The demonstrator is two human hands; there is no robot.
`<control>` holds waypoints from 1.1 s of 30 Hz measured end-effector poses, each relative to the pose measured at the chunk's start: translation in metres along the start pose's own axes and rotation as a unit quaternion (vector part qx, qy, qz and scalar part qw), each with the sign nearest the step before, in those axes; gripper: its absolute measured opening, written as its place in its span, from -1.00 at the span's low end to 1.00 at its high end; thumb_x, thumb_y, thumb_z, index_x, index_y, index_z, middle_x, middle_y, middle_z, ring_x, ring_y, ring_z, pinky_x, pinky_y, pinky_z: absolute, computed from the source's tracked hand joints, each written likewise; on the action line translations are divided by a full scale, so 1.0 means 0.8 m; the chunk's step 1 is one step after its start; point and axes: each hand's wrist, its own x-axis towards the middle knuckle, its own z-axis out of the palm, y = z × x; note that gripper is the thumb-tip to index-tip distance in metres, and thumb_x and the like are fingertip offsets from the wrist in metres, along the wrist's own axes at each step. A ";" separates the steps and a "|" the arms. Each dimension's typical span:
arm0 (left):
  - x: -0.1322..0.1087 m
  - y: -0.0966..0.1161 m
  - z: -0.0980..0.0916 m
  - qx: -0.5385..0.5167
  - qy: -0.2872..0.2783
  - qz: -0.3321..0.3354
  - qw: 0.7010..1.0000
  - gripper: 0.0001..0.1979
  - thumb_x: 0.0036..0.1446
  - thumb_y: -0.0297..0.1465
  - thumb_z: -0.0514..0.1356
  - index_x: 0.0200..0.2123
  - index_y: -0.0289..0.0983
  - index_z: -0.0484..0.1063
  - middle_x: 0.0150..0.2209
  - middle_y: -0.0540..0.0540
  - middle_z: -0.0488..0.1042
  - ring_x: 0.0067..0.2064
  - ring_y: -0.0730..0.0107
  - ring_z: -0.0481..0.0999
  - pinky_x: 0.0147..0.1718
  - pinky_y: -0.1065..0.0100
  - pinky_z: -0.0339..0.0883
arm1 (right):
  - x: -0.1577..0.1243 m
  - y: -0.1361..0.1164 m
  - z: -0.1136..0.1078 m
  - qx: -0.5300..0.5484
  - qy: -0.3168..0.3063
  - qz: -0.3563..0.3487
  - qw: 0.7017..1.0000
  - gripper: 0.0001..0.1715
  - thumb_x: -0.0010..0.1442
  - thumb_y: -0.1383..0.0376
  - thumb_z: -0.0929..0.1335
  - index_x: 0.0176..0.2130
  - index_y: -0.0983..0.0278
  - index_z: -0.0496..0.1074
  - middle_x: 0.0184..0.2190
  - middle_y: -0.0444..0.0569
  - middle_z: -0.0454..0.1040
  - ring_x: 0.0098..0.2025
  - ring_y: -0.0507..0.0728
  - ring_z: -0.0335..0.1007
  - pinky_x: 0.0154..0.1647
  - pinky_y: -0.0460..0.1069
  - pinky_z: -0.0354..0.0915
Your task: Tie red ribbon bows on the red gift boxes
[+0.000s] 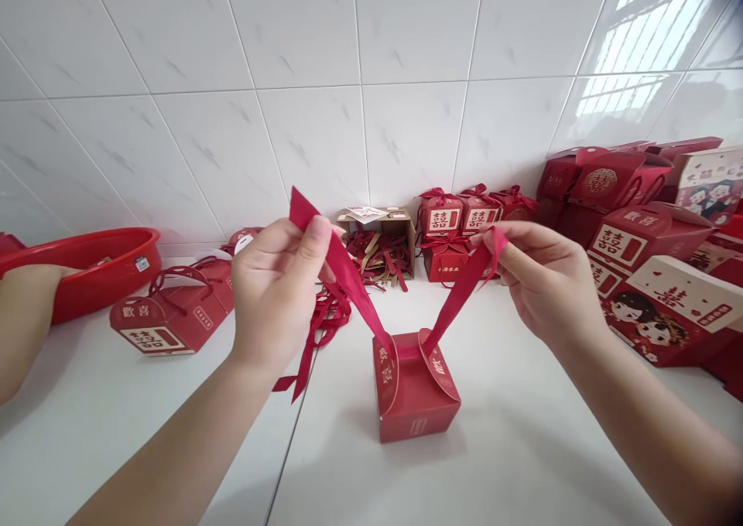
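Note:
A small red gift box (421,402) with curved top flaps stands on the white table between my hands. A red ribbon (357,286) runs through the flaps and rises from both sides in a V. My left hand (284,286) pinches one end between thumb and fingers, the tip sticking out above. My right hand (537,274) pinches the other end, at about the same height. Both ribbon lengths look fairly taut, and no knot shows. Behind my left hand lies a heap of loose red ribbons (328,317).
An open cardboard box (409,240) of ribbons stands by the tiled wall. Tied gift boxes (444,216) stack beside it. More boxes (673,309) pile at right. At left are a corded box (179,309), a red basin (104,271) and another person's arm (26,325).

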 end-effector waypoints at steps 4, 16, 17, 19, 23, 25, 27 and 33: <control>0.007 0.007 0.008 0.019 0.014 -0.002 1.000 -0.77 0.10 -0.18 0.29 -0.44 -0.21 0.55 -0.57 0.03 0.39 -0.47 0.43 0.45 -0.53 0.37 0.28 | 0.010 -0.006 0.011 -0.012 -0.001 -0.008 1.000 -0.87 0.15 0.18 0.43 -0.38 0.18 0.53 -0.49 -0.14 0.50 -0.44 0.05 0.45 -0.42 -0.03 0.42; 0.028 0.022 0.017 -0.030 0.010 0.025 0.999 -0.81 0.16 -0.29 0.26 -0.45 -0.24 0.55 -0.54 0.02 0.45 -0.51 0.49 0.42 -0.57 0.39 0.30 | 0.014 -0.005 0.024 0.011 -0.049 -0.010 0.999 -0.90 0.17 0.19 0.43 -0.30 0.13 0.56 -0.36 -0.11 0.55 -0.28 0.07 0.49 -0.22 0.00 0.45; 0.029 0.022 0.018 -0.027 0.012 0.028 0.999 -0.81 0.17 -0.29 0.25 -0.44 -0.24 0.54 -0.52 0.02 0.46 -0.49 0.47 0.45 -0.55 0.39 0.34 | 0.014 -0.006 0.026 0.016 -0.050 -0.015 0.999 -0.92 0.16 0.21 0.43 -0.28 0.13 0.56 -0.34 -0.12 0.56 -0.27 0.07 0.49 -0.22 -0.01 0.45; 0.030 0.022 0.021 -0.024 0.004 0.028 0.999 -0.80 0.18 -0.27 0.24 -0.42 -0.24 0.53 -0.50 0.01 0.48 -0.45 0.44 0.51 -0.50 0.38 0.40 | 0.014 -0.008 0.029 0.029 -0.049 -0.024 0.998 -0.94 0.15 0.25 0.45 -0.29 0.13 0.54 -0.33 -0.14 0.56 -0.29 0.04 0.48 -0.24 -0.04 0.44; 0.030 0.020 0.027 -0.037 -0.035 -0.007 0.999 -0.77 0.19 -0.23 0.22 -0.41 -0.25 0.49 -0.47 0.01 0.51 -0.41 0.42 0.56 -0.37 0.36 0.49 | 0.016 -0.012 0.035 0.054 -0.041 -0.035 0.997 -0.96 0.17 0.26 0.43 -0.33 0.18 0.50 -0.37 -0.15 0.51 -0.33 0.00 0.44 -0.28 -0.08 0.42; 0.030 0.019 0.030 -0.039 -0.056 -0.030 0.997 -0.76 0.19 -0.21 0.21 -0.40 -0.25 0.47 -0.47 0.01 0.52 -0.40 0.42 0.57 -0.31 0.34 0.50 | 0.019 -0.014 0.039 0.060 -0.038 -0.036 0.997 -0.93 0.18 0.25 0.42 -0.34 0.20 0.49 -0.37 -0.15 0.49 -0.33 0.01 0.44 -0.26 -0.07 0.42; 0.029 0.020 0.032 -0.034 -0.079 -0.042 0.995 -0.76 0.19 -0.20 0.21 -0.40 -0.25 0.47 -0.48 0.00 0.52 -0.40 0.41 0.57 -0.28 0.33 0.50 | 0.021 -0.017 0.042 0.072 -0.044 -0.029 0.996 -0.91 0.18 0.24 0.42 -0.34 0.20 0.47 -0.39 -0.15 0.48 -0.33 0.02 0.44 -0.24 -0.05 0.44; 0.029 0.027 0.038 -0.028 -0.110 -0.042 0.993 -0.73 0.21 -0.20 0.18 -0.43 -0.24 0.45 -0.48 -0.01 0.49 -0.37 0.40 0.55 -0.29 0.34 0.47 | 0.020 -0.030 0.048 0.120 -0.085 0.022 0.989 -0.88 0.18 0.24 0.41 -0.36 0.21 0.39 -0.41 -0.15 0.52 -0.37 0.02 0.48 -0.32 -0.06 0.46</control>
